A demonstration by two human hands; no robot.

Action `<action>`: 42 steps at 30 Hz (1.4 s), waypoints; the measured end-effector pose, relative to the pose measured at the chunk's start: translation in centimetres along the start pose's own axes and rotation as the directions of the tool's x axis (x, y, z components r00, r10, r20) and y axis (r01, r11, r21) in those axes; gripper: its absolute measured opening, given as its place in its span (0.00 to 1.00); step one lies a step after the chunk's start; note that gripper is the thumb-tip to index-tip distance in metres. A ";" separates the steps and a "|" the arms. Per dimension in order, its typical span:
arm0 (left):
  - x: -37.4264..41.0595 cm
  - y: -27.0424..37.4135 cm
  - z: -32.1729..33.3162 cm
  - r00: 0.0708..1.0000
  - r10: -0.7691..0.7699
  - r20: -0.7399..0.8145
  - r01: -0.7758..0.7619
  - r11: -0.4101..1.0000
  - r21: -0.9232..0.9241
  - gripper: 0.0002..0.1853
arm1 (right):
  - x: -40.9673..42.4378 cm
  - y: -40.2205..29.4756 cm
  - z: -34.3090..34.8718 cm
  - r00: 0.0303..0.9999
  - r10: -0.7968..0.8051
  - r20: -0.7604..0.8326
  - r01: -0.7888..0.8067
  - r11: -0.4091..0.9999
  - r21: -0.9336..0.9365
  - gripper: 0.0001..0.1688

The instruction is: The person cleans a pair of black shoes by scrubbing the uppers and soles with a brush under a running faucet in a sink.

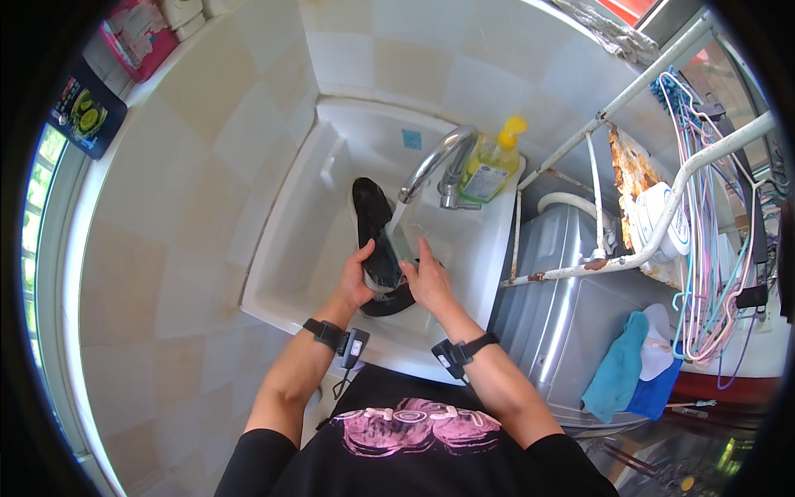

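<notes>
A black shoe [372,211] with a pale sole edge is held tilted in the white sink [286,261], under the running tap. My left hand [355,276] grips it near its lower end, thumb on top. At the shoe's right side my right hand [430,279] holds a pale green item [400,242], its index finger stretched out. Blur and water make that item hard to identify; it may be a brush. A second black shoe [390,304] lies in the sink below my hands, partly hidden. Water falls from the chrome faucet [438,158] onto the first shoe and the green item.
A yellow-topped pump bottle [492,164] with green liquid stands on the sink's back right corner. To the right are a rusty white metal rack [621,267], several hangers [714,248], a grey appliance [559,310] and cloths [621,366]. Bottles line the left ledge [140,93].
</notes>
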State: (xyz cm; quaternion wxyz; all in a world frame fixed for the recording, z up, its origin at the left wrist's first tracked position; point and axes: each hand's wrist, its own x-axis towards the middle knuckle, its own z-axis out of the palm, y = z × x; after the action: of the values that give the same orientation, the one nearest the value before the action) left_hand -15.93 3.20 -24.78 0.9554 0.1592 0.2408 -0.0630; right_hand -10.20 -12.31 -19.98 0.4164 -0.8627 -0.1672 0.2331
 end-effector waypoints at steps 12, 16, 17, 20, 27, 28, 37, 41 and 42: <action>-1.1 0.2 3.5 0.999 0.042 0.034 -0.048 0.975 0.218 0.29 | 6.1 -3.6 0.5 0.989 -0.124 -0.079 0.086 0.923 -0.375 0.15; -0.4 2.3 -0.5 1.000 0.011 0.029 -0.014 0.994 0.110 0.34 | 3.6 -3.2 1.2 0.966 -0.131 0.221 0.111 0.989 0.100 0.23; -0.1 3.1 -1.7 0.999 0.028 0.027 -0.031 0.992 0.121 0.35 | 1.9 -2.3 1.5 0.949 -0.103 0.299 0.067 0.989 0.131 0.25; -0.5 2.3 -1.1 0.996 0.071 -0.048 -0.063 0.987 0.145 0.31 | 0.8 -1.7 1.5 0.953 -0.161 0.257 0.203 0.968 -0.148 0.24; -1.2 0.0 -0.2 0.992 -0.118 0.050 0.109 0.983 0.145 0.34 | 4.7 -0.9 1.3 0.990 -0.128 0.062 0.132 0.988 -0.075 0.23; -1.6 0.8 0.7 0.998 -0.057 0.021 0.054 0.991 0.121 0.36 | 3.3 -1.6 0.8 0.972 -0.063 0.227 0.056 0.998 0.037 0.26; -1.5 -0.1 3.3 0.997 -0.081 -0.015 0.082 0.971 0.223 0.33 | 6.1 -2.1 -0.4 0.996 -0.086 0.012 0.086 0.972 -0.221 0.20; 0.1 2.5 -1.2 0.996 -0.083 -0.012 0.084 0.995 0.062 0.38 | 2.0 -2.9 -1.3 0.900 -0.100 0.425 0.095 0.995 0.033 0.25; 0.0 2.5 -0.7 0.997 -0.068 -0.027 0.069 0.997 0.039 0.38 | 1.2 -3.0 -1.7 0.896 -0.131 0.424 0.167 0.985 -0.048 0.25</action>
State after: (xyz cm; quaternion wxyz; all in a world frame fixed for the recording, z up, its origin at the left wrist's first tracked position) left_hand -15.69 5.81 -24.67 0.9461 0.1708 0.2571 -0.0983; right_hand -8.57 -11.00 -16.97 0.3513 -0.7937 -0.3279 0.3730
